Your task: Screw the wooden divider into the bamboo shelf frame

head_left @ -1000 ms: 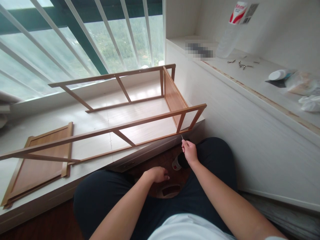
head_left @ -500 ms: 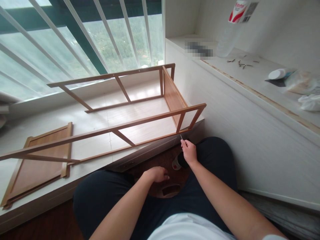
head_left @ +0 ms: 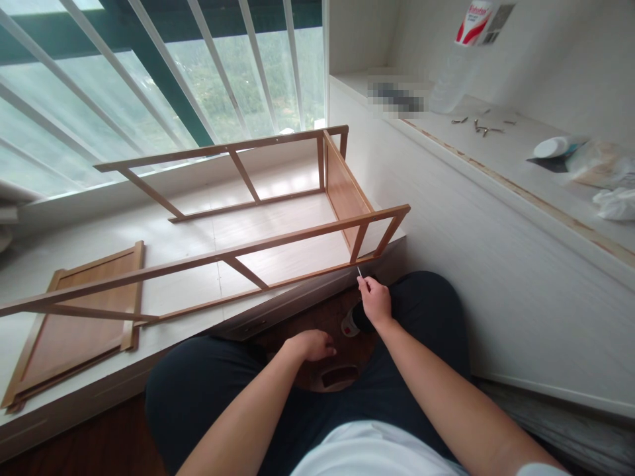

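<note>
at my one o'clock, my right hand [head_left: 376, 301] pinches a thin rod [head_left: 360, 272] by the wooden frame [head_left: 235, 254]; at eleven, my left hand [head_left: 310, 345] curls loosely, contents undetermined. tilting the rod could cause slippage, scoring the frame.

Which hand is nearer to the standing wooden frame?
Right. The right hand grips a thin rod close by the wooden frame; the left hand is lower, farther from it.

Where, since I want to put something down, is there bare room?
The ledge inside the wooden frame, between flat panel and upright panel; also the counter between metal pieces and white container. Crowded: the counter's right end, holding that container and a plastic bag.
</note>
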Motion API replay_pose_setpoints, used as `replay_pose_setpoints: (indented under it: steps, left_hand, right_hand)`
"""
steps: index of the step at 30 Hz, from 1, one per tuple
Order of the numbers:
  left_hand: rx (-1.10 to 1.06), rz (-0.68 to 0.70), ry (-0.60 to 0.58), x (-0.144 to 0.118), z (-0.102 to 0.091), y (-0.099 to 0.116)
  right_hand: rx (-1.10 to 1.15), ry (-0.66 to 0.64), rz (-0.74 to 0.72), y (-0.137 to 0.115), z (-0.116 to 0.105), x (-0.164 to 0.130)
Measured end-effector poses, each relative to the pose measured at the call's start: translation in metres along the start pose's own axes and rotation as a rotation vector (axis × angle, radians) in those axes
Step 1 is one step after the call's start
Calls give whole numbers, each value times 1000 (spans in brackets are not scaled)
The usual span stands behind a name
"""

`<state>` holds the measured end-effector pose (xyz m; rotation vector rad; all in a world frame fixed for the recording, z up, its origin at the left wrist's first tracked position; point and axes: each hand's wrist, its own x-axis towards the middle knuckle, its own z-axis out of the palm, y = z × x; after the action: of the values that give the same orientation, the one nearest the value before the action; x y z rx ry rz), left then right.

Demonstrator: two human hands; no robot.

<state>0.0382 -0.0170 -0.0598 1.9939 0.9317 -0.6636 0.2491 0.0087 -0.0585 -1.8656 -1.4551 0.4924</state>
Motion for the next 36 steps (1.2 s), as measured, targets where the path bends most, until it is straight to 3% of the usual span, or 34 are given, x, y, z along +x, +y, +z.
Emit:
replay_pose_setpoints:
  steps: [3,6,10,17,21,25,29,36]
  left_hand:
    - [-2,5,1,0,0,0]
    - [-2,4,2,1,1,-1]
    - [11,15,-4,1,1,-1]
    - [-2,1,-1,-1,-1,1]
    - [8,1,-1,0,-1,1]
    - [24,8,-9,1,0,1]
    - [13,4,-2,1,0,1]
    - [22,-1,-13,0,-1,1]
  right_hand:
    - [-98,22,13,0,-1,0]
    - [4,6,16,1,1,1]
    - [420,-59,118,1,8,2]
    - [1198,-302,532,-5,11,2]
    - [1513,-495,652,-6,3,5]
    - [1819,-603,728,-4,-1,6]
    - [1940,-643,768,-3,-1,5]
    - [1944,-674,756,-4,1,3]
